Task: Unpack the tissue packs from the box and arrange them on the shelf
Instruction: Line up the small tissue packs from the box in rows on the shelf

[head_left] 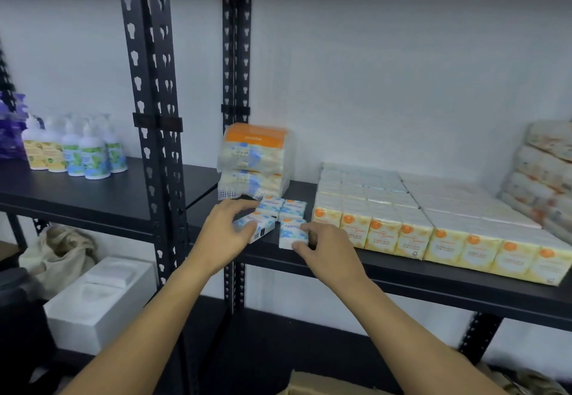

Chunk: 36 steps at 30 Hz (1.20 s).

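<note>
Small white-and-blue tissue packs stand on the black shelf [402, 274] near its left end. My left hand [227, 233] grips a tilted tissue pack [258, 224] at the shelf's front edge. My right hand [328, 250] holds an upright tissue pack [292, 230] just to the right of it. Two more small packs [283, 206] sit side by side behind these. A stack of larger orange-topped tissue bundles [255, 162] stands further back. The cardboard box [312, 385] shows only as a corner at the bottom edge.
Rows of yellow-and-orange tissue packs [433, 224] fill the shelf to the right, with wrapped bundles [544, 175] at far right. Black slotted uprights [154, 134] stand left of my hands. Pump bottles [77, 150] line the left shelf. A white foam box [99, 298] sits below.
</note>
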### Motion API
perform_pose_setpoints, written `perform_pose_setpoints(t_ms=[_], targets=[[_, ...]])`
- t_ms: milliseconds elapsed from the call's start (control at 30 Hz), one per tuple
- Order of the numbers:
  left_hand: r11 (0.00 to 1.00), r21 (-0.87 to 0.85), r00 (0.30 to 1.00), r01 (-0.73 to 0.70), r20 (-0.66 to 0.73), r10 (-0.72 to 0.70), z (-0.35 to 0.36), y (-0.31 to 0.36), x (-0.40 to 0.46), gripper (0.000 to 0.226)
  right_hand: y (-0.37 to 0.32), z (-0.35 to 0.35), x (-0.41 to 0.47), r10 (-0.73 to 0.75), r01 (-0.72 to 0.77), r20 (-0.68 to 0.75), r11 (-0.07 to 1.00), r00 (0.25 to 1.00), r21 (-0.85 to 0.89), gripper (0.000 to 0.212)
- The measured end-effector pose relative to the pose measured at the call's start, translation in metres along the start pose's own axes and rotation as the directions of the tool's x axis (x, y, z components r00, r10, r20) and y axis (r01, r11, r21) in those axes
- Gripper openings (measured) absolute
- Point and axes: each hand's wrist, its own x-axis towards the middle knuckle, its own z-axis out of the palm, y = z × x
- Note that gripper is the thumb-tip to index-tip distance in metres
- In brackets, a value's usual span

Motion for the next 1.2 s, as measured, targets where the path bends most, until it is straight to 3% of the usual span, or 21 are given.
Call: perform_pose_setpoints(t_ms=[100, 200, 467, 833, 1200], targets=[[0.986, -0.114, 0.985, 0.123, 0.137, -0.107, -0.011, -0.013, -0.003, 0.047, 0.002, 0.003, -0.001, -0.019, 0.019, 0.005, 1.0, 1.0, -0.014, 0.047], [0.991, -0.028, 0.963, 0.132, 0.24, -0.122, -0.016, -0.025, 0.0, 0.052, 0.003, 0.005, -0.001, -0.027, 0.027, -0.009, 0.999, 1.0, -0.022, 0.046], [0.99, 0.068, 0.975, 0.127, 0.174, -0.137, -0.002, -0.028, 0.004, 0.047, 0.001, 0.01, 0.002, -0.021, 0.018, -0.048, 0.998, 0.999, -0.059, 0.045], [0.988, 0.079, 0.99, 0.136, 0.03, -0.139, 0.016, -0.02, -0.001, 0.045, 0.001, 0.014, 0.003, -0.029, 0.022, -0.054, 0.992, 0.998, -0.126, 0.047], [0.993, 0.048, 0.994, 0.111, -0.012, -0.111, 0.016, -0.016, -0.002, 0.045, 0.0, 0.018, 0.007, -0.005, -0.003, -0.059, 0.989, 0.998, -0.15, 0.047]])
